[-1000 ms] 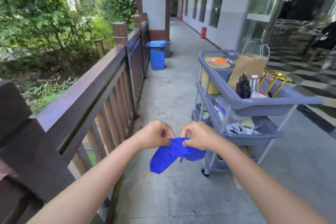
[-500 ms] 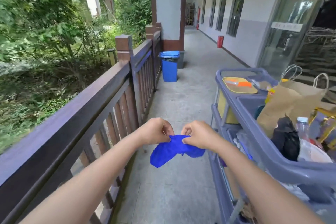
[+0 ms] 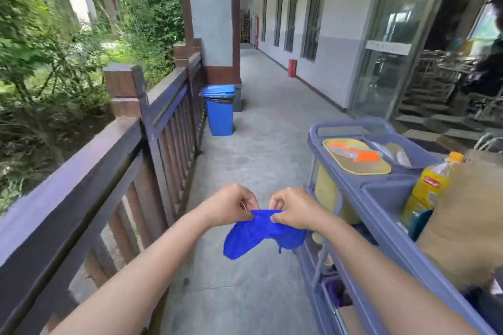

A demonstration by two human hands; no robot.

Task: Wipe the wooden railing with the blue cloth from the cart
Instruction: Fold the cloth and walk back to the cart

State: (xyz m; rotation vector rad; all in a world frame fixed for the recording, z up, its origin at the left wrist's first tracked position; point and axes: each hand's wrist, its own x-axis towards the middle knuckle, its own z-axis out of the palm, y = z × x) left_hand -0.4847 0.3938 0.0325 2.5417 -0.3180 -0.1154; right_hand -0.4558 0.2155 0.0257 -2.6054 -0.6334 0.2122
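Left hand (image 3: 234, 205) and right hand (image 3: 292, 209) are each pinching the top edge of the crumpled blue cloth (image 3: 262, 232) in mid-air, the dark brown wooden railing (image 3: 89, 160) lying to the left, nearer the left hand, its top rail running lengthwise away from the person.

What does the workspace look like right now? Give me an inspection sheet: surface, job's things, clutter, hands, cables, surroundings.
Surface: wooden railing runs along the person's left side; top rail bare, not touched by the cloth.
Job's things: blue cloth bunched, held in the air between railing and cart.
Clutter: on the cart top, a yellow tray, a yellow bottle and a brown paper bag; lower shelves hold items too blurred to name.
Hands: left hand and right hand both pinch the cloth's upper edge.
Cables: nothing seen.
Surroundings: concrete walkway, blue bin by a pillar, greenery beyond the railing.
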